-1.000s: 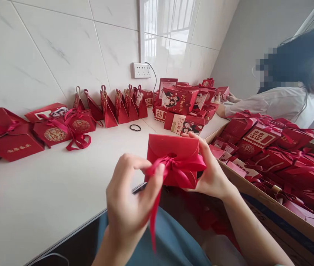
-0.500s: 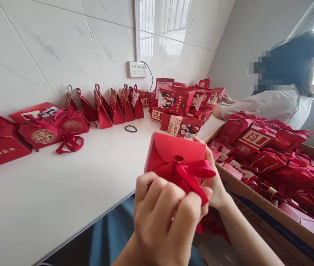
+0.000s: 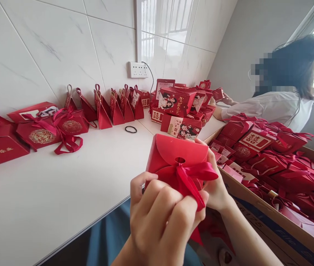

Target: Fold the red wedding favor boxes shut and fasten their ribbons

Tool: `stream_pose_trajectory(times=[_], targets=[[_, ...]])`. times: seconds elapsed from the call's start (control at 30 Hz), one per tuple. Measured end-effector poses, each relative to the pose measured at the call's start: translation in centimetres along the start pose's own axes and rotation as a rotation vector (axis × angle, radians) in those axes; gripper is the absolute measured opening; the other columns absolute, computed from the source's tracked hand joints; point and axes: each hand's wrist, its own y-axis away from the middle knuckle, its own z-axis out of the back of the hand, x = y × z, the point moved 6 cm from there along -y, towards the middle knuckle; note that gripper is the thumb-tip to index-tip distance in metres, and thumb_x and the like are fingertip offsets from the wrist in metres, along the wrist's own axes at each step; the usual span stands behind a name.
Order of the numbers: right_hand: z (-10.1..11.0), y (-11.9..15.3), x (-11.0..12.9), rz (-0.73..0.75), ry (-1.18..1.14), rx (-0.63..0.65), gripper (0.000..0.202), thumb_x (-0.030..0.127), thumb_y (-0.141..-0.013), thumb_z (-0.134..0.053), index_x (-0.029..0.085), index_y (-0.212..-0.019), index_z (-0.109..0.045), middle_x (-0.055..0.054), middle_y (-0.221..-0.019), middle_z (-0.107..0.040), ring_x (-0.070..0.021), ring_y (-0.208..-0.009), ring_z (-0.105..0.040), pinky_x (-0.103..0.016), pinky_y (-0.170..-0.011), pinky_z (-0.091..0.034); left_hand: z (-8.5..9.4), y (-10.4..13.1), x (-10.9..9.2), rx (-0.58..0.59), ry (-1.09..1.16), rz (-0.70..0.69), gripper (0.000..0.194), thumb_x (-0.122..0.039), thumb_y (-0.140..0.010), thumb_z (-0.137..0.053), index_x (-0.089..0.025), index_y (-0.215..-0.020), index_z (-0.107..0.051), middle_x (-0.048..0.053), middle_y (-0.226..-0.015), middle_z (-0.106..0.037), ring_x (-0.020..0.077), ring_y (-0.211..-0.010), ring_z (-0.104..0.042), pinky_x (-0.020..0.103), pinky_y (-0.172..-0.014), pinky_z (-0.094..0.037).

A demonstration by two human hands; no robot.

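Observation:
A red gift box (image 3: 180, 147) with curved overlapping flaps and a round hole in its top is held above the table's front edge. Its ribbon (image 3: 191, 181) comes out near the hole, with one loop to the right and a tail hanging down. My left hand (image 3: 162, 218) is in front of the box, fingers curled and closed on the ribbon's tail. My right hand (image 3: 215, 184) wraps round the box's right side, its fingers partly hidden behind it.
Red boxes (image 3: 44, 129) and triangular boxes (image 3: 115, 107) line the white table (image 3: 90, 184) along the wall. A black hair tie (image 3: 131, 129) lies there. Stacked boxes (image 3: 176, 99) stand behind. A carton (image 3: 256, 214) of red boxes is right; a person (image 3: 267, 105) is beyond.
My left hand has shifted slightly left and down with the ribbon tail. The box has moved a little right in the view. The other person's hands have moved slightly.

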Motion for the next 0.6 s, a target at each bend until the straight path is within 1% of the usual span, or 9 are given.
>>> stream_pose_trajectory(times=[0.1, 0.17, 0.23, 0.33, 0.37, 0.4, 0.47, 0.53, 0.6], targets=[[0.3, 0.0, 0.0, -0.009, -0.001, -0.005, 0.1, 0.046, -0.063, -0.085, 0.03, -0.145, -0.029, -0.012, -0.151, -0.036, -0.033, -0.137, -0.04, -0.049, -0.109, -0.043, 0.1, -0.1, 0.6, 0.005, 0.0, -0.007, 0.019, -0.008, -0.075, -0.074, -0.015, -0.078, -0.056, -0.004, -0.06, -0.057, 0.009, -0.057, -0.054, 0.035, -0.08, -0.05], [0.7, 0.0, 0.0, -0.016, 0.0, 0.003, 0.1, 0.044, -0.063, -0.085, 0.03, -0.145, -0.028, -0.012, -0.149, -0.036, -0.0325, -0.134, -0.044, -0.046, -0.105, -0.048, 0.3, -0.2, 1.8, -0.034, -0.035, 0.008, 0.019, -0.01, -0.079, -0.071, -0.017, -0.075, -0.054, -0.005, -0.058, -0.054, 0.009, -0.055, -0.051, 0.034, -0.079, -0.05], [1.0, 0.1, 0.0, -0.011, 0.033, 0.035, 0.102, 0.042, -0.062, -0.085, 0.031, -0.145, -0.027, -0.012, -0.145, -0.038, -0.0323, -0.131, -0.047, -0.045, -0.101, -0.051, 0.6, -0.2, 3.9, -0.086, -0.103, 0.067, 0.021, -0.013, -0.082, -0.068, -0.019, -0.07, -0.051, -0.006, -0.055, -0.048, 0.0091, -0.053, -0.048, 0.029, -0.072, -0.049], [1.7, 0.4, -0.5, -0.018, 0.157, 0.085, 0.107, 0.038, -0.056, -0.087, 0.031, -0.144, -0.027, -0.012, -0.141, -0.042, -0.034, -0.132, -0.044, -0.051, -0.106, -0.046, 0.2, 0.6, 8.7, -0.072, -0.19, 0.285, 0.03, -0.021, -0.086, -0.062, -0.021, -0.06, -0.046, -0.006, -0.051, -0.048, 0.0091, -0.049, -0.05, 0.022, -0.056, -0.043], [2.0, 0.5, -1.0, -0.043, 0.188, 0.085, 0.108, 0.036, -0.056, -0.087, 0.031, -0.144, -0.026, -0.013, -0.141, -0.042, -0.0343, -0.132, -0.043, -0.052, -0.107, -0.044, -0.3, 1.1, 10.5, -0.022, -0.204, 0.361, 0.034, -0.026, -0.087, -0.059, -0.021, -0.057, -0.044, -0.006, -0.048, -0.048, 0.0095, -0.047, -0.05, 0.022, -0.051, -0.04], [2.4, 0.7, -1.5, -0.08, 0.195, 0.074, 0.107, 0.036, -0.057, -0.086, 0.03, -0.144, -0.025, -0.013, -0.141, -0.042, -0.0341, -0.132, -0.043, -0.053, -0.107, -0.044, -1.1, 1.9, 12.3, 0.07, -0.212, 0.435, 0.038, -0.031, -0.088, -0.057, -0.021, -0.054, -0.043, -0.005, -0.047, -0.049, 0.0102, -0.044, -0.05, 0.023, -0.046, -0.037], [3.1, 1.1, -2.7, -0.185, 0.146, 0.031, 0.103, 0.034, -0.06, -0.083, 0.027, -0.144, -0.024, -0.015, -0.142, -0.041, -0.0328, -0.132, -0.044, -0.05, -0.104, -0.047, -3.2, 4.0, 15.2, 0.322, -0.207, 0.511, 0.039, -0.04, -0.087, -0.052, -0.022, -0.053, -0.047, -0.004, -0.048, -0.054, 0.0122, -0.042, -0.05, 0.025, -0.041, -0.035], [3.3, 1.6, -3.9, -0.307, 0.055, -0.008, 0.096, 0.033, -0.063, -0.08, 0.023, -0.143, -0.026, -0.015, -0.141, -0.043, -0.0311, -0.129, -0.047, -0.046, -0.099, -0.051, -4.7, 6.3, 16.9, 0.459, -0.216, 0.469, 0.033, -0.044, -0.085, -0.048, -0.024, -0.061, -0.057, 0.0, -0.061, -0.064, 0.0179, -0.054, -0.059, 0.029, -0.049, -0.042], [2.5, 2.3, -5.0, -0.418, -0.057, -0.003, 0.086, 0.033, -0.065, -0.077, 0.023, -0.138, -0.032, -0.013, -0.137, -0.048, -0.0297, -0.126, -0.05, -0.043, -0.094, -0.054, -5.4, 8.4, 17.7, 0.501, -0.242, 0.408, 0.031, -0.044, -0.084, -0.043, -0.023, -0.074, -0.064, 0.004, -0.075, -0.07, 0.0244, -0.071, -0.066, 0.035, -0.063, -0.048]])
